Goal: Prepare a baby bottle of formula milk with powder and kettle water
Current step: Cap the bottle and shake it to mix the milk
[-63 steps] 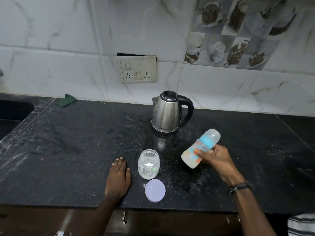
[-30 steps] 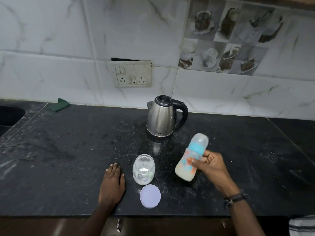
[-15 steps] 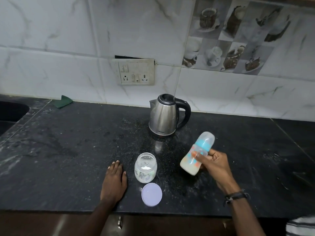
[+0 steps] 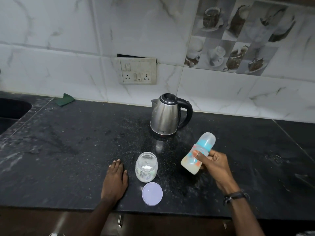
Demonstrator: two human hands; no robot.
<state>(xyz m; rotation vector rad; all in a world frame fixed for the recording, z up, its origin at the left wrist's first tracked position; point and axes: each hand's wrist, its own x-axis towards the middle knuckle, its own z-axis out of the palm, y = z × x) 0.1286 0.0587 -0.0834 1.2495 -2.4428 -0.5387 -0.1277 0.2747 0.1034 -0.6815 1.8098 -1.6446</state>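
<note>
My right hand [image 4: 215,166] grips a capped baby bottle [image 4: 196,156] with a blue collar, tilted with its cap up and to the right, above the black counter [image 4: 68,150]. Milky liquid fills its lower part. My left hand [image 4: 115,181] rests flat on the counter, just left of an open clear jar [image 4: 146,166] with white powder inside. The jar's pale lilac lid [image 4: 152,193] lies flat in front of the jar. A steel kettle [image 4: 167,117] with a black handle stands behind, lid closed.
A wall socket plate [image 4: 137,71] sits on the tiled wall above the kettle. A green cloth [image 4: 66,99] lies at the back left, near a dark sink [image 4: 10,109]. The counter's front edge runs just below my wrists.
The bottle has stayed in my right hand, shifting slightly in tilt and position between frames. My left hand, the jar, lid and kettle have kept their places.
</note>
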